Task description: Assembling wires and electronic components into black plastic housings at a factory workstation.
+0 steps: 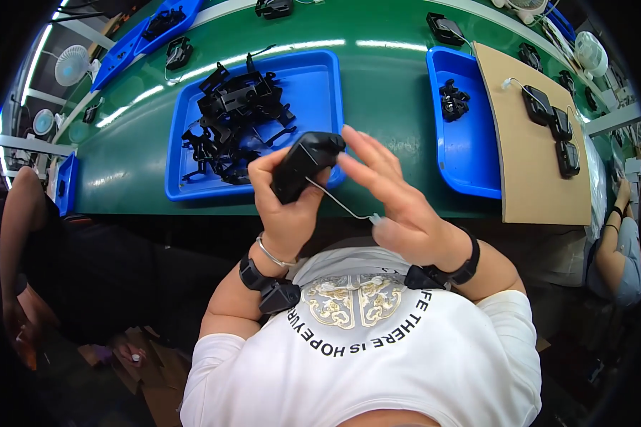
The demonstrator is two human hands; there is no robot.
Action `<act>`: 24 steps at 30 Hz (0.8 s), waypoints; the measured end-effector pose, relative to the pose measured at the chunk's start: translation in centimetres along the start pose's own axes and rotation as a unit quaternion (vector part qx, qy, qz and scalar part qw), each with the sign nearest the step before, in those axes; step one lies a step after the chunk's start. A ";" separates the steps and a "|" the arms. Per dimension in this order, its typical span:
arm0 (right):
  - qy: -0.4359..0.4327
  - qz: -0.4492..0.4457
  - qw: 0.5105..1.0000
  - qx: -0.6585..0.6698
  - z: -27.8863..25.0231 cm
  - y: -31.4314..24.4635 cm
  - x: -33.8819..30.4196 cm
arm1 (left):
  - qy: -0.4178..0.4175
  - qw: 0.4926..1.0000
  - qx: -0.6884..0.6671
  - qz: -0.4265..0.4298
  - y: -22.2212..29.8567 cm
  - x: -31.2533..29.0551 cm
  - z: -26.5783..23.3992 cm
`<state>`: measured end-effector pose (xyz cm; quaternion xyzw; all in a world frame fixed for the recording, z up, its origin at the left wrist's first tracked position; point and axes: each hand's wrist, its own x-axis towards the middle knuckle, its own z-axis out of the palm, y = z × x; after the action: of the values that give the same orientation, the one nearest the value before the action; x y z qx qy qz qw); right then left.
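My left hand (pixel 286 206) grips a black plastic housing (pixel 303 165) in front of my chest, fingers and thumb wrapped round its lower part. From the housing a thin white wire runs down to the right and ends in a small pale connector (pixel 375 218). My right hand (pixel 399 203) is held just right of the housing with its fingers stretched out. Its fingertips are at the housing's upper end; whether they touch it I cannot tell. The connector hangs beside my right thumb, seemingly not gripped.
A blue tray (pixel 335 85) of black plastic brackets lies behind my left hand on the green table (pixel 384 107). At right are a blue tray (pixel 470 156) with a few black parts and a brown board (pixel 534 192) bearing several black housings. Other people sit at both sides.
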<state>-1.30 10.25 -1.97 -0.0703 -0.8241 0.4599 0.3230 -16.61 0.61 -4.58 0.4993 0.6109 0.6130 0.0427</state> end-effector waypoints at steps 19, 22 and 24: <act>0.009 0.028 1.000 -0.010 0.7 -0.6 -0.6 | -0.003 0.996 -0.084 -0.018 0.7 -0.5 0.5; -0.004 0.054 0.998 0.023 -1.0 -0.8 -0.1 | -0.002 1.000 0.012 0.015 0.5 0.1 -0.1; -0.004 0.047 0.998 0.034 -0.2 -0.8 -0.4 | -0.001 1.000 -0.004 0.013 0.4 -0.1 0.1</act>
<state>-0.71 9.81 -1.41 -0.0955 -0.8052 0.5026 0.2998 -16.27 0.47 -4.39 0.5075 0.6020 0.6154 0.0374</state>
